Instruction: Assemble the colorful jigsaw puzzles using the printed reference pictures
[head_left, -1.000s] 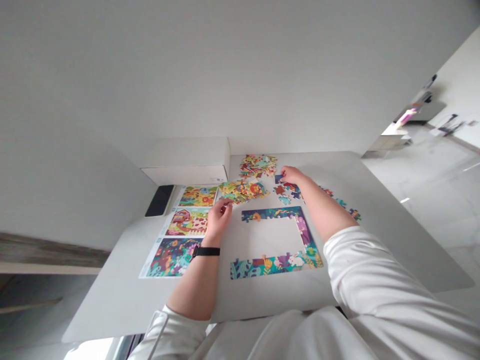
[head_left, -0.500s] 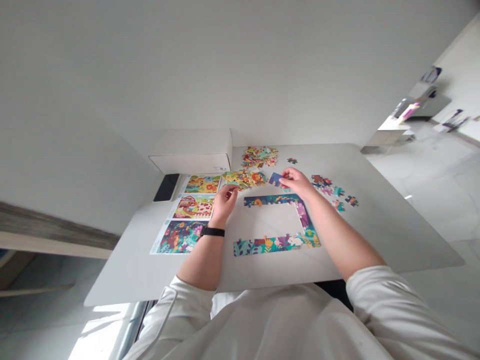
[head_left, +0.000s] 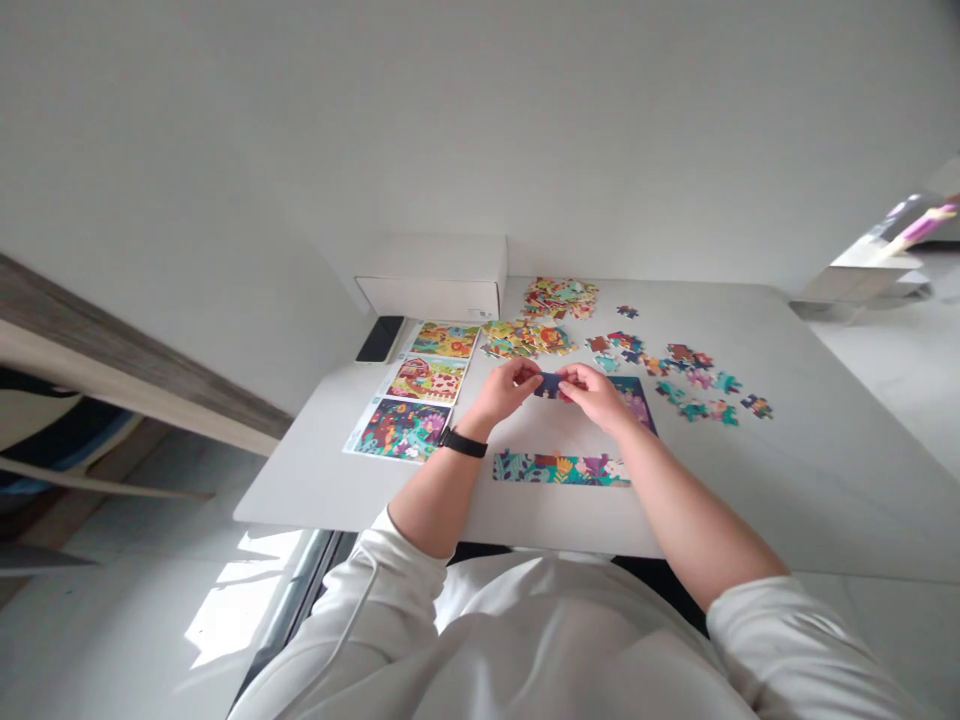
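Observation:
A dark blue jigsaw puzzle piece (head_left: 551, 385) is pinched by its two sides between my hands. My left hand (head_left: 510, 390), with a black band on the wrist, has its fingers closed on the left side. My right hand (head_left: 592, 395) grips the right side. Both hands hover over the far side of the partly joined puzzle border and hide much of its top row. Still visible are the border's bottom strip (head_left: 559, 470) and its purple right side (head_left: 640, 400), partly behind my right forearm.
Left of the border lies a sheet with three printed pictures (head_left: 424, 378), beside a phone (head_left: 380, 339). Behind stands a white box (head_left: 435, 285) against the wall. Yellow loose pieces (head_left: 529, 338) and a farther pile (head_left: 561, 297) lie at the back; darker loose pieces (head_left: 697, 380) are scattered right.
My right hand has brought the blue piece left and nearer, and my left hand has come over to take its other side. The view has swung, shifting the table rightward.

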